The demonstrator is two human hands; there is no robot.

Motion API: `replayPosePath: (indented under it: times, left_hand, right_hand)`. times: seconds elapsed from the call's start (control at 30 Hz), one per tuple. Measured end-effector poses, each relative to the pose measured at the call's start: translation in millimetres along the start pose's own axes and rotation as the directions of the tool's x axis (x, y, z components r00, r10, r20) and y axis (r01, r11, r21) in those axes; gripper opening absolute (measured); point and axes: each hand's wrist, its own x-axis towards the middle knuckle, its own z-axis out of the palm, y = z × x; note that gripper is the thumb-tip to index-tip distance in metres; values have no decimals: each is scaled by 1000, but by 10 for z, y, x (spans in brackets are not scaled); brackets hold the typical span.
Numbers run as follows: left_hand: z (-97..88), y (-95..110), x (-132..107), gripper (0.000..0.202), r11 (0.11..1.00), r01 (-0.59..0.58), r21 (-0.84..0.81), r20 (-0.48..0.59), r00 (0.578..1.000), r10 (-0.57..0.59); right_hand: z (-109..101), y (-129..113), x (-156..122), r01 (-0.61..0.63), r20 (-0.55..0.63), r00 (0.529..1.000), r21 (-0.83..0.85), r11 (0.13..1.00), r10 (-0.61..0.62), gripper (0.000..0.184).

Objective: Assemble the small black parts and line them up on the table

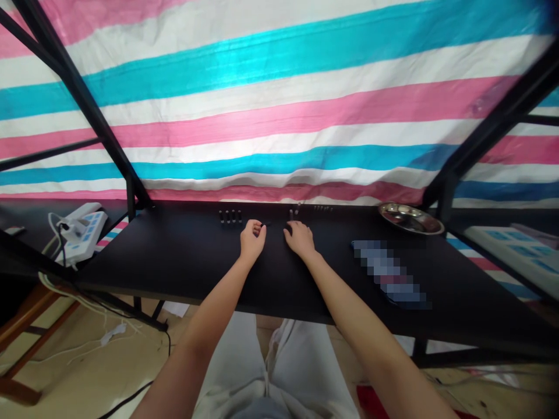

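Both of my arms reach forward over a black table [183, 262]. My left hand [252, 237] rests near the far edge, fingers curled loosely with the palm partly up; nothing clear shows in it. My right hand [299, 237] lies palm down beside it, its fingertips next to a couple of small upright dark pieces [292, 214]. A row of several small dark upright pieces [230, 217] stands just behind and left of my left hand. Another row of tiny pieces [323, 208] sits further right at the back edge.
A round metal dish [410, 219] sits at the back right. A blurred flat object [390, 273] lies right of my right hand. A white power strip [81, 228] with cables lies on the left. A striped tarp [279, 116] hangs behind black frame bars.
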Motion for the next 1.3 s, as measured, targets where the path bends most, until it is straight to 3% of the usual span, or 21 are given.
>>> replayPosePath:
  times: [0.27,0.43,0.67,0.9,1.07,1.17,1.3]
  left_hand:
    - [15,-129,53,15,994,85,-63,-13,996,-86]
    - [39,-186,89,14,972,145,-187,8,989,-147]
    - [56,-204,93,14,956,162,-247,13,986,-164]
    - [28,-152,97,13,933,200,-300,12,978,-206]
    - [18,-84,80,18,912,259,-317,93,966,-242]
    - [31,-65,58,20,936,228,-269,182,966,-183]
    - [47,-75,15,17,988,87,-127,197,979,-61]
  right_hand:
    - [-142,-58,-81,241,-221,957,251,938,-186,29]
    - [-203,-106,-130,283,-319,936,434,855,-148,28]
    - [-130,-157,-98,258,-308,951,745,615,-25,28]
    - [-131,-181,-65,216,-254,967,878,427,33,28]
    - [-113,-152,-35,142,-171,983,942,305,72,29]
    - [-88,-142,-48,133,-143,990,927,350,1,29]
    - [-87,-130,-114,192,-150,981,744,640,-120,28]
